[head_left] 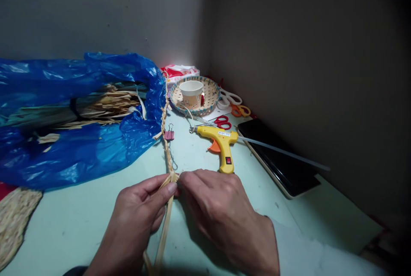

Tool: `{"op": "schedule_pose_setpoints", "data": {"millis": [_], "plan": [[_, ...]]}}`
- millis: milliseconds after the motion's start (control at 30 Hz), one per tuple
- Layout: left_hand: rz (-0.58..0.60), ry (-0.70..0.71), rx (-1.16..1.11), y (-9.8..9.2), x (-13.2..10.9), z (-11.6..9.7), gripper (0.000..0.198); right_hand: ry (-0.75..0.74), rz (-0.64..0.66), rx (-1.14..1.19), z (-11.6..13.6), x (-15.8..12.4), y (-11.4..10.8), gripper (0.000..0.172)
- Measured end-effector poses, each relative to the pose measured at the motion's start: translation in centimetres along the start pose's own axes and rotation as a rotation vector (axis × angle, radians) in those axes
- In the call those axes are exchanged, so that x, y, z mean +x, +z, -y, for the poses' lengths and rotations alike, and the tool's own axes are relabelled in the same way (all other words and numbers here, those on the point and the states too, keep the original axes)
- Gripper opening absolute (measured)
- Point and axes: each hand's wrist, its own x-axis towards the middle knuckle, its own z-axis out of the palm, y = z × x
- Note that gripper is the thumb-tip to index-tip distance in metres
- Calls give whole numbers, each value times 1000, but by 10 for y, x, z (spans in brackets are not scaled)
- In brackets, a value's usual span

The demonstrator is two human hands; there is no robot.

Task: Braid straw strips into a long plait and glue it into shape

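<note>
A thin braid of dry straw-coloured strips (168,156) runs from the back of the table toward me, ending between my hands. My left hand (144,207) pinches the strips at the braid's near end between thumb and forefinger. Close against it, my right hand (218,211) is closed at the same spot, its fingertips partly hidden behind the knuckles, on a short strip end. One loose flat strip (164,229) hangs down from the braid toward the near edge. A pink binder clip (169,134) sits beside the braid farther back.
On the left, a blue plastic bag (105,151) holds a bundle of dry strips (112,103). A yellow glue gun (224,143), red-handled scissors (222,122) and a black tablet (276,151) lie right. Behind stands a woven basket (210,106) with a paper cup (192,96). A woven piece (17,220) lies left.
</note>
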Motion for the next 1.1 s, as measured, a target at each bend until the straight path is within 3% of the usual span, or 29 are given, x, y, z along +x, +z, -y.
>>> {"op": "schedule_pose_setpoints", "data": {"millis": [100,267,467,1100], "plan": [[5,-17,-9,1,-1,-1,34,0,-25,9,0,-1,0,12],[31,26,-6,1,-2,-1,32,73,-106,225,0,-4,1,20],[39,41,27,-3,2,2,38,86,-162,302,0,-4,2,16],[32,34,26,2,4,3,29,67,-66,239,-1,-4,1,12]]}}
